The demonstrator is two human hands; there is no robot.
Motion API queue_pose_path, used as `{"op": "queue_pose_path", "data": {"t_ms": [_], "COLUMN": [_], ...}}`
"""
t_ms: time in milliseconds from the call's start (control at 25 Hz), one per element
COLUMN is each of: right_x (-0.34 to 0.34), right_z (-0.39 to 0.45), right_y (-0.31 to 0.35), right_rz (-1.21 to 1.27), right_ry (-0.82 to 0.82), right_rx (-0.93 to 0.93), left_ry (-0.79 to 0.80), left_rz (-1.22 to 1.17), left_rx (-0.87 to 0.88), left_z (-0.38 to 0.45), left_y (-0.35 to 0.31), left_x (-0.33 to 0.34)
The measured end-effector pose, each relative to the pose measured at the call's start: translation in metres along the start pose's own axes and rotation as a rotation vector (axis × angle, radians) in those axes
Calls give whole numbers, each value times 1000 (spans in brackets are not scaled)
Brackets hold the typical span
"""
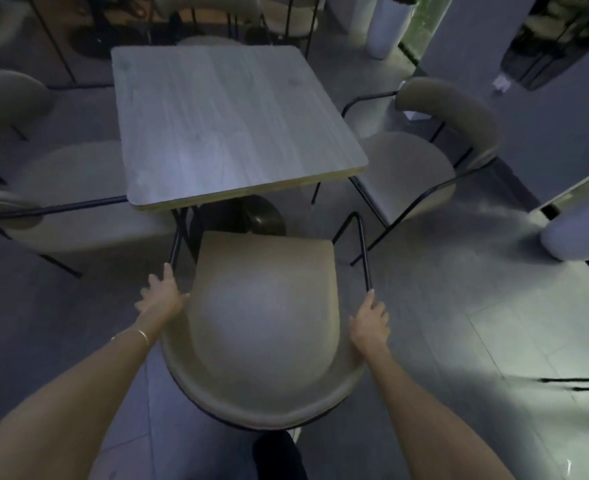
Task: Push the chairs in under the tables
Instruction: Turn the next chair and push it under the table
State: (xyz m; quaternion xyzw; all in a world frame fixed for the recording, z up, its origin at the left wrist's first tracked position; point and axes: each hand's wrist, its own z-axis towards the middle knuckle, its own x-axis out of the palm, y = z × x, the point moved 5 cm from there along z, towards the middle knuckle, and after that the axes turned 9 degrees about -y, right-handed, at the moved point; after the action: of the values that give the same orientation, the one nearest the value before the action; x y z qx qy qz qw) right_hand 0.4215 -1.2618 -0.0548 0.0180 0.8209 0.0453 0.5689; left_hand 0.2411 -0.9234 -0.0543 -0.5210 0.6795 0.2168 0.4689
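Observation:
A beige padded chair (pixel 265 306) with thin black metal arms stands right in front of me, its seat front just short of the near edge of a square grey wood-grain table (pixel 230 119). My left hand (pixel 163 292) rests at the chair's left arm rail, fingers partly spread. My right hand (pixel 371 320) is closed around the lower end of the right arm rail. A second beige chair (pixel 414 168) stands pulled out at the table's right side. A third chair (pixel 68 188) sits at the left, its seat partly under the table.
The table's dark round pedestal base (pixel 251 216) shows under the near edge. A white cylindrical planter (pixel 388 26) stands at the back right and another white planter (pixel 580 233) at the right. More chairs and black table legs crowd the back. Grey tiled floor surrounds everything.

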Motion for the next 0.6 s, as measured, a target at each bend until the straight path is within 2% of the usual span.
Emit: {"op": "queue_pose_path", "data": {"t_ms": [120,320,600], "right_x": [16,17,3], "right_z": [28,47,78], "right_y": [-13,-14,-13], "right_rz": [45,-70,-111], "right_ry": [-10,-103,-109], "right_rx": [48,-40,-145], "left_ry": [30,-141,-111], "left_rz": [-3,115,47], "left_rx": [-69,-48,-110], "left_z": [6,8,-21], "left_y": [6,8,1], "left_x": [30,37,47]}}
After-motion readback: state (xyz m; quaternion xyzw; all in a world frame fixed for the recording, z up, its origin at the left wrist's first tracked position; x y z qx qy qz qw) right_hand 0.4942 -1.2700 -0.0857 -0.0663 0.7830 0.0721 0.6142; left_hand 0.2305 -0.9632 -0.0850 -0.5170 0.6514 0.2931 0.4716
